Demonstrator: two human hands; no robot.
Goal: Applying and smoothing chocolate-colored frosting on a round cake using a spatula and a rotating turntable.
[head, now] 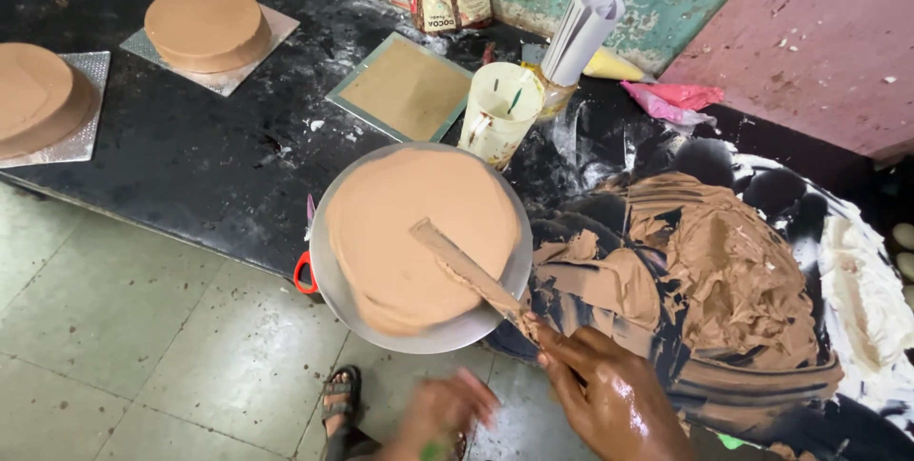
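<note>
Right hand: the right hand point(609, 394) is seen at the lower right of the frame, fingers point(571, 345) clamped on the handle of a palette knife point(466, 269).
Palette knife: its flat blade is laid on top of the chocolate-frosted cake point(409, 232), angled from the cake's centre down toward the lower right; blade and handle are smeared with frosting.
Left hand: the left hand point(443, 415) is seen at the bottom centre, blurred; it is held below the turntable's rim, and whether the fingers are apart or together cannot be told.
Cake: centre of the frame, sitting on a round metal turntable point(333, 299) at the front edge of the dark tabletop point(209, 156).
Frosting mass: a large heap of brown frosting point(724, 280) is spread on the tabletop right of the turntable, with white cream point(862, 290) at the far right.
Other cakes: two frosted cakes on silver boards, one point(205, 25) at upper left, one point(33, 97) at the left edge.
Empty board: a square cake board point(405, 88) lies above the turntable.
Cup: a cream plastic cup point(500, 110) stands just beside the turntable's upper rim.
Paper cones: rolled paper point(583, 30) is propped upright behind the cup.
Floor: a sandalled foot point(340, 394) is seen on the tiled floor point(124, 328), bottom centre.
</note>
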